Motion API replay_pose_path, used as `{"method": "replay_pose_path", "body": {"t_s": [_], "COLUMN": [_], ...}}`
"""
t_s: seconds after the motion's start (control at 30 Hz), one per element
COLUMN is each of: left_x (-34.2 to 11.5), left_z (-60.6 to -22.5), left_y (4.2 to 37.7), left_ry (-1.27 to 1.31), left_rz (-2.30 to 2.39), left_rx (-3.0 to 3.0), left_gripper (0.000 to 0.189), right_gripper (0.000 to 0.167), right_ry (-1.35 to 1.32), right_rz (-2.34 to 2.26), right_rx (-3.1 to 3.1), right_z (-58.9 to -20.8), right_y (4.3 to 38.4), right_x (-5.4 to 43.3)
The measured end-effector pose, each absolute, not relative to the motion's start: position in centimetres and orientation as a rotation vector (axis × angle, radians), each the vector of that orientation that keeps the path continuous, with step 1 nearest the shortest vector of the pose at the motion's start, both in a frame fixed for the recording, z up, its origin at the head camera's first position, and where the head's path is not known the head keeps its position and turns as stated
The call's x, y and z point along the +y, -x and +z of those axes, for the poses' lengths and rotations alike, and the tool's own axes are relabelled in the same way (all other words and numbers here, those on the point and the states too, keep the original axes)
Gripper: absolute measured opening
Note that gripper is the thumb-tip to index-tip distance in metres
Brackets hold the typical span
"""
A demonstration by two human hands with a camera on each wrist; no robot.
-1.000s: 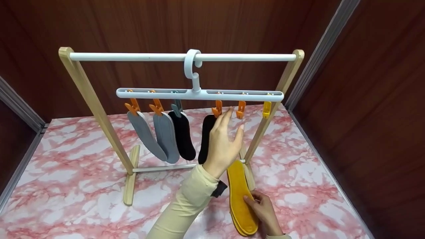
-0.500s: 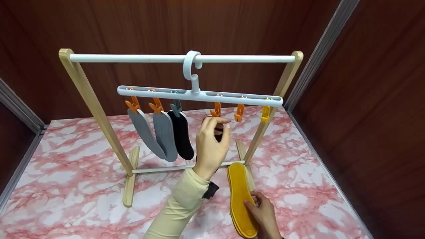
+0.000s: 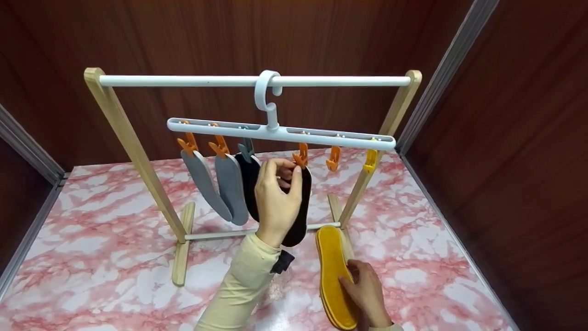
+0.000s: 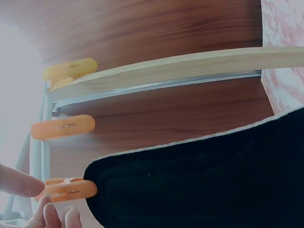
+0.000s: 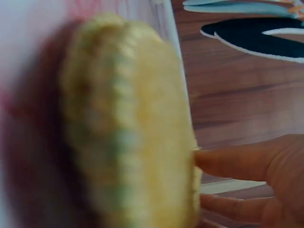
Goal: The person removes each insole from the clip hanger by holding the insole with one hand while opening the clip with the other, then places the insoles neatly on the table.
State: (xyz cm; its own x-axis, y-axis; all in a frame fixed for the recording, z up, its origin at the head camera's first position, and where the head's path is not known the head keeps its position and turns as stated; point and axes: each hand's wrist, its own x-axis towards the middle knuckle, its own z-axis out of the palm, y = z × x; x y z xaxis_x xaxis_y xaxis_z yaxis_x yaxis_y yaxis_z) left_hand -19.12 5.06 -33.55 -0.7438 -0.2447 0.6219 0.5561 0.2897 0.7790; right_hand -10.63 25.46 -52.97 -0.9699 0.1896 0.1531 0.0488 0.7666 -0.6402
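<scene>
My left hand (image 3: 279, 197) is raised at the white hanger, thumb and fingers pinching an orange clip (image 4: 71, 191). That clip grips one end of a black insole (image 4: 190, 175), which hangs down behind my hand in the head view. Lower right, my right hand (image 3: 367, 289) holds a pair of yellow insoles (image 3: 334, 280) between thumb and fingers, tilted above the table. In the right wrist view the yellow insoles are blurred. Left of my left hand hang two grey insoles (image 3: 229, 184) from orange clips and another black insole (image 3: 248, 184) from a grey-green clip (image 3: 246, 151).
The white hanger (image 3: 229, 130) hooks over the white rod (image 3: 183, 81) of a wooden stand (image 3: 131, 147). Right of my left hand dangle an orange clip (image 3: 333, 158) and a yellow clip (image 3: 370, 161), holding nothing. Brown panels surround the pink marbled table (image 3: 413, 257).
My left hand has moved left and down from beside the clips, and its fingers have closed on the orange clip. The hanger now tilts lower at its right end. My right hand stays nearly still.
</scene>
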Motion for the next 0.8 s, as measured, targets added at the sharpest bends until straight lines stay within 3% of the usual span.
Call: {"method": "replay_pose_path", "body": {"t_s": [0.23,0.4,0.7,0.8], "left_x": [4.7,4.3,4.1,3.9], "left_z": [-33.8,-33.9,-34.0,-34.1], "left_y": [19.1,19.2,19.1,19.1], "left_ry": [0.279,0.29,0.316,0.329], "left_rz": [-1.554,-1.549,-1.527,-1.522], "left_rx": [-1.868,-1.837,-1.844,-1.849], "left_gripper": [0.017,0.018,0.018,0.019], "right_gripper": [0.04,0.041,0.061,0.06], "right_ry": [0.046,-0.131,-0.344,-0.363], "right_rz": [0.934,1.198,1.668,1.79], "right_rx": [-2.659,-2.522,-2.288,-2.228], "right_z": [-50.8,-49.5,-47.5,-47.5], "right_y": [11.4,12.6,15.8,16.6], "right_x": [24.6,22.9,18.3,17.3]}}
